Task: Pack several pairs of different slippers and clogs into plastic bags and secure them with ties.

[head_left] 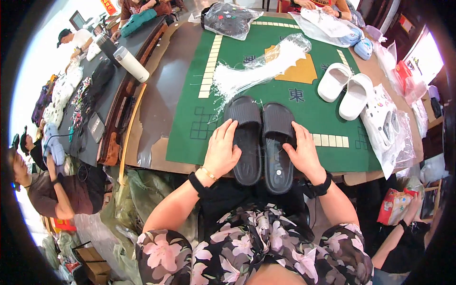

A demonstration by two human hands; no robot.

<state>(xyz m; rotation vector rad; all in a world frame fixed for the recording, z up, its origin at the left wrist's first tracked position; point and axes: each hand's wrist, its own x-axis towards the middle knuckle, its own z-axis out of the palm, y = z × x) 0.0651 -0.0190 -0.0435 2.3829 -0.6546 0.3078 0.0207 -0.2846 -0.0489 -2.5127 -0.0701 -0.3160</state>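
A pair of black slide sandals lies side by side at the table's near edge, soles down, straps away from me. My left hand [221,149] grips the outer side of the left black slide [243,112], thumb over its footbed edge. My right hand [302,151] holds the right black slide [278,115] the same way, fingers along its outer side and thumb reaching inward. A small round sticker shows on the right footbed. Just beyond the straps lies a bundle of thin white plastic ties [237,78], partly in clear wrap.
White slides [355,96] sit to the right, beside a bagged white clog [385,126]. A bagged dark shoe [231,21] and bagged blue shoes [351,37] lie at the far side. Left stands a dark table with a white bottle [132,65]. Other people work around.
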